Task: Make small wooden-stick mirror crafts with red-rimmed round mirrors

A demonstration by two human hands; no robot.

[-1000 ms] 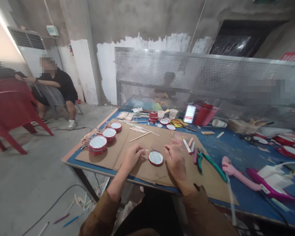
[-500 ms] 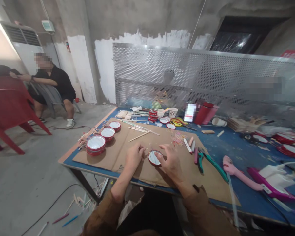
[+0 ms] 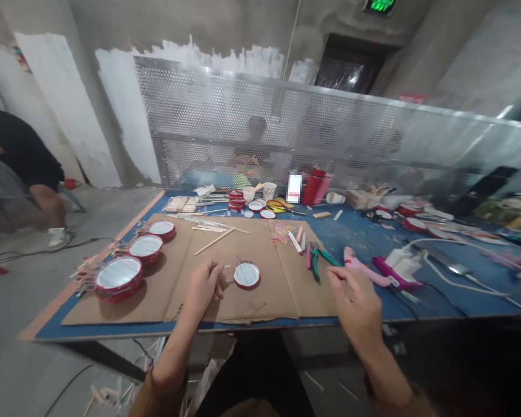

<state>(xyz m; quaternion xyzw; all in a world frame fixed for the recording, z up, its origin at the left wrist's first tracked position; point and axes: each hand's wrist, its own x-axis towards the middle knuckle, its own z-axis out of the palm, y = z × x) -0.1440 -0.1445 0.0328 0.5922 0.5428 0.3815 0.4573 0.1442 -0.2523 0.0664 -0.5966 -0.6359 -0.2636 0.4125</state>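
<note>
Beside a small round red-rimmed disc with a shiny whitish face, my left hand rests on the cardboard. Its fingers are curled together, and a tiny pale tip shows near them; what they hold is hidden. Thin strips lie across the disc's upper left side. Over the table's front edge, my right hand is held with fingers loosely bent and slightly apart, and I see nothing in it. Just beyond it lie a pink glue gun and green-handled pliers.
Three red drum-like pieces with sticks stand along the left of the cardboard. Behind are loose wooden sticks, colourful thin bits, markers, cups and a red bottle. A purple stand with white plugs and cables sits right.
My right hand has left the disc and moved right, towards the glue gun. My left hand stays beside the disc. The view has turned right.
</note>
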